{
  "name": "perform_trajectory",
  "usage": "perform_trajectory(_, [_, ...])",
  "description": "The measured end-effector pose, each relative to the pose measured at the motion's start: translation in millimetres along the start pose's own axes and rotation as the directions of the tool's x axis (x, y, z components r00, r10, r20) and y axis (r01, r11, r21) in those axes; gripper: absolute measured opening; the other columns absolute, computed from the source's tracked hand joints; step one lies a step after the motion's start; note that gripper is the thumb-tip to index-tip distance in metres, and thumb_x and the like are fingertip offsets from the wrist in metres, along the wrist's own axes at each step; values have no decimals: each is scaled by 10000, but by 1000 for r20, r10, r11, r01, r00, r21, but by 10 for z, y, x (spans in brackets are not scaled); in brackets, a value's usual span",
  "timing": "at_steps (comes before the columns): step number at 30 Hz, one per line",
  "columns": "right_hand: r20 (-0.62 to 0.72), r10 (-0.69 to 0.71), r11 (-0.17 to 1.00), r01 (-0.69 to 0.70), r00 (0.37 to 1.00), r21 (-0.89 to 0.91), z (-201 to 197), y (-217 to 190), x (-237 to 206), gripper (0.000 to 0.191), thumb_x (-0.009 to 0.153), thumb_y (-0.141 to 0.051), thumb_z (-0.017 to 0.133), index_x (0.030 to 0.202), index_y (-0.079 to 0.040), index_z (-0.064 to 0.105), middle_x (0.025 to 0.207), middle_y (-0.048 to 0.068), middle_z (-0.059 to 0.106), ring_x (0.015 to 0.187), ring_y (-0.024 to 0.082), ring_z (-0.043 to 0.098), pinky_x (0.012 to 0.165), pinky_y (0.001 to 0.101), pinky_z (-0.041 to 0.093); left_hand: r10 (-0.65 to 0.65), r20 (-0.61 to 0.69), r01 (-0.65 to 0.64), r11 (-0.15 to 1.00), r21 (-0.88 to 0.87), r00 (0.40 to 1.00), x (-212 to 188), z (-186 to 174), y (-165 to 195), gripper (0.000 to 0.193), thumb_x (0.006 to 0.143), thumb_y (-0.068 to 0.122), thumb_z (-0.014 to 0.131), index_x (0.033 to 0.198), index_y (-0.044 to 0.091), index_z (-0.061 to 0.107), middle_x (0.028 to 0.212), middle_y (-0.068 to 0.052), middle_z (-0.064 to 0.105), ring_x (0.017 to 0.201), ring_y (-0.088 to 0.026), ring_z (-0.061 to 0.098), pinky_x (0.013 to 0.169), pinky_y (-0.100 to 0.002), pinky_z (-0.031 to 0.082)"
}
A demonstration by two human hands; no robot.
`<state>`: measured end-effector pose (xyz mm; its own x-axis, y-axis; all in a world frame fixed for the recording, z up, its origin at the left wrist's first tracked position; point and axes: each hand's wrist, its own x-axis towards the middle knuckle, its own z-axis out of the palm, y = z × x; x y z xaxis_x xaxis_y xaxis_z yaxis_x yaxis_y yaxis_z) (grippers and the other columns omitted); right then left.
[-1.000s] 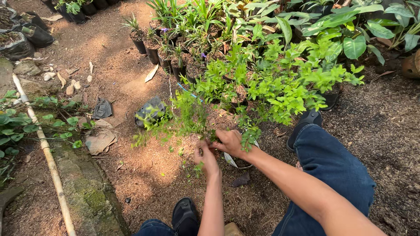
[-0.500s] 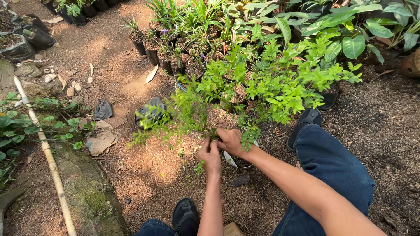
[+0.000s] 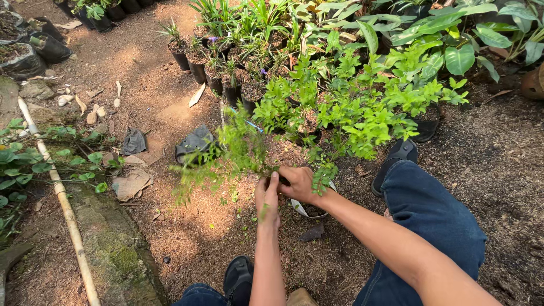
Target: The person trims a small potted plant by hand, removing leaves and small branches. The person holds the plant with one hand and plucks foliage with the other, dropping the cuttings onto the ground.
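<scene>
While both hands meet low in the middle of the head view, the left hand (image 3: 267, 195) and the right hand (image 3: 299, 184) close their grip round the base of a feathery seedling (image 3: 226, 153), right where its thin stems gather; the fronds fan out to the left over the bare soil floor (image 3: 170, 107). I'd judge that plant light, soft and easily snapped, so the hold belongs low on the stems or under the root ball, never on the fronds; the white-rimmed planting bag (image 3: 306, 211) beneath the right hand looks floppy and likely to sag if lifted by its lip. Leafy bushes (image 3: 362, 107) crowd in just beyond, and black nursery pots (image 3: 215, 73) line up farther off; a pale pipe (image 3: 62, 198) runs down the left side. Hidden: the fingertips vanish into the foliage, the root ball cannot be seen, and most of the bag is covered by wrist and leaves.
</scene>
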<state>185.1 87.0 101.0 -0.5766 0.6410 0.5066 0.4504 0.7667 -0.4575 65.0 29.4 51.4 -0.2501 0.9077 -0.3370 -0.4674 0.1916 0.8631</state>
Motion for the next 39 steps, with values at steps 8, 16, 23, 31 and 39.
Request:
perform_trajectory(8, [58,138,982,-144,989,120,-24,-64,48,211,871,-162,720,1049,-48,715,724,71,723,559,164,683,488,324,529,37,-13,-38,987,-155,999,36,22,9,289,967,239,651,1172,38,686,1110,-70,719,1042,-186,641,942,-351,498])
perform_trajectory(16, [473,408,517,-625,781,585,-33,58,105,143,890,-149,706,973,-33,715,828,77,741,686,129,689,633,296,587,-51,-166,41,997,-63,985,114,-67,-63,321,839,356,790,1035,102,795,943,-59,775,871,-195,673,812,-368,532])
perform_trajectory(23, [635,412,313,-755,654,576,-59,85,142,235,1034,-250,626,990,-41,725,753,-5,584,698,101,515,654,266,425,-108,-122,84,979,-184,987,119,-123,-126,355,766,373,861,992,110,787,861,-27,742,794,-205,614,691,-388,455])
perform_trajectory(31, [613,389,416,-724,688,549,-47,46,123,235,1005,-285,639,1112,-98,734,806,-71,618,715,39,488,626,243,396,-234,-116,186,927,-326,965,102,-147,-19,340,751,291,814,1057,186,711,1036,32,716,994,-192,647,799,-387,493])
perform_trajectory(39, [632,439,399,-769,639,500,-31,95,119,204,960,-314,644,1058,-153,722,813,-102,652,714,26,523,632,236,428,-50,-80,11,904,-427,996,127,-134,-141,290,813,218,823,1052,72,747,1006,-47,733,1004,-207,654,960,-424,517])
